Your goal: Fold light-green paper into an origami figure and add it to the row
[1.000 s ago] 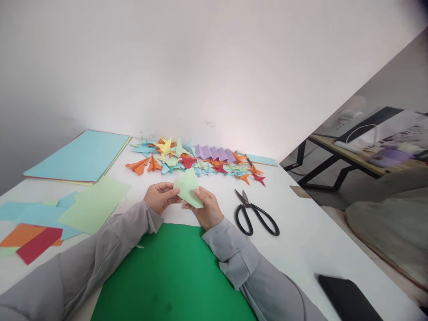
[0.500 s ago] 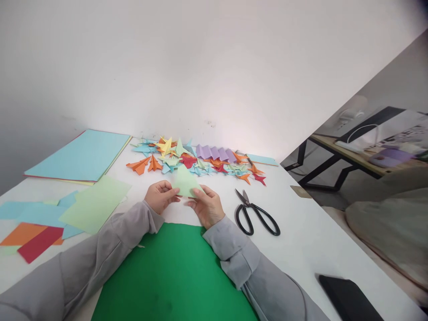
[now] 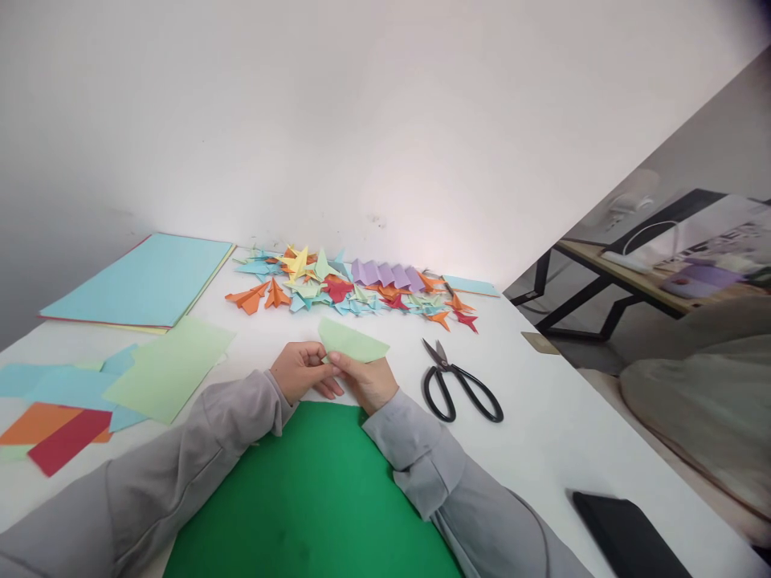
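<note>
A folded piece of light green paper [image 3: 354, 342] is held between my two hands, above the far edge of a green sheet [image 3: 313, 498]. My right hand [image 3: 370, 381] pinches its lower edge, thumb on the near side. At its left corner, the fingers of my left hand [image 3: 302, 372] are closed on the paper, close against my right thumb. Beyond my hands lies a row of folded paper figures [image 3: 338, 289] in several colours, with a purple pleated strip [image 3: 387, 275] among them.
Black-handled scissors [image 3: 453, 381] lie right of my hands, blades partly apart. A black flat object [image 3: 630, 530] is at the near right. On the left are loose paper pieces [image 3: 169, 369] and a stack of coloured sheets [image 3: 141, 277]. A wall [image 3: 361, 120] rises behind the table.
The light green paper has turned from a point-up triangle to a shape slanting down to the right. My hands have come closer together, meeting at its left corner.
</note>
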{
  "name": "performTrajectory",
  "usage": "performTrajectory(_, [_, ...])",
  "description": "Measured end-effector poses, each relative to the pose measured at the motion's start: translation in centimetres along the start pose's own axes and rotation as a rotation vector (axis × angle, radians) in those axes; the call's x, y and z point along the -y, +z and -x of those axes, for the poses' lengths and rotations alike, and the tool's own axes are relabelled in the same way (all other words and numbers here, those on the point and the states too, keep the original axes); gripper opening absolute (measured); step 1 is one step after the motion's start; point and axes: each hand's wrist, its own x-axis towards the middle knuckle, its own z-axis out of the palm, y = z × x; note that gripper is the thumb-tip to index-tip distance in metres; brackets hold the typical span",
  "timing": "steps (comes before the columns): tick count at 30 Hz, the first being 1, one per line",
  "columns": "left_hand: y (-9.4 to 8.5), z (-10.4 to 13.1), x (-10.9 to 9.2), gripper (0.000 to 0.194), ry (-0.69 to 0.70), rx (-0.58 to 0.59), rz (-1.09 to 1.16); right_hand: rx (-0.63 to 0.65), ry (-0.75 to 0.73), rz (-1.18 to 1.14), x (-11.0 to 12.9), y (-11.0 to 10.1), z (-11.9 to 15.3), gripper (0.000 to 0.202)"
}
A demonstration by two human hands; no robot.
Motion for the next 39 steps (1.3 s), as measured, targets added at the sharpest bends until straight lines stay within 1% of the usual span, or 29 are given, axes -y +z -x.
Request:
performTrajectory(4, [0.1,0.1,-0.2,0.026,-0.054,-0.011,-0.052,0.028,0.015,-0.061,0.0,0.0,-0.1,0.018])
performTrajectory(6, [0.2,0.1,-0.2,0.020,-0.057,-0.017,-0.074,0.035,0.027,-0.064,-0.1,0.0,-0.1,0.021])
performTrajectory(8, [0.2,0.0,0.0,0.016,-0.055,-0.013,-0.104,0.047,0.036,-0.062,-0.2,-0.1,-0.1,0.025])
performTrajectory(10, [0.3,0.0,0.1,0.015,-0.055,0.000,-0.143,0.062,0.046,-0.046,-0.3,-0.1,0.0,0.021])
performTrajectory(12, [0.3,0.0,0.3,0.017,-0.053,0.019,-0.192,0.078,0.067,-0.009,-0.4,-0.2,0.0,0.016])
performTrajectory(16, [0.4,0.0,0.6,0.021,-0.041,0.050,-0.272,0.086,0.098,0.021,-0.5,-0.3,0.1,0.026])
performTrajectory(20, [0.5,0.1,0.6,0.025,-0.034,0.063,-0.289,0.075,0.129,-0.086,0.0,0.2,0.2,0.019])
performTrajectory(25, [0.7,0.2,0.5,0.031,0.000,0.086,-0.295,0.000,0.163,-0.188,0.6,1.1,0.5,0.019])
performTrajectory(30, [0.6,0.2,0.4,0.034,-0.017,0.075,-0.243,-0.001,0.138,-0.148,0.0,0.7,0.3,0.020])
performTrajectory(35, [0.2,0.2,0.0,0.035,-0.038,0.042,-0.121,0.064,0.141,-0.152,0.0,0.6,0.1,0.036])
performTrajectory(37, [0.1,0.1,-0.1,0.035,-0.044,0.021,-0.081,0.091,0.142,-0.159,0.2,0.8,0.2,0.037])
performTrajectory(39, [0.1,0.1,0.0,0.036,-0.027,0.013,-0.092,0.099,0.139,-0.151,0.3,0.9,0.3,0.038])
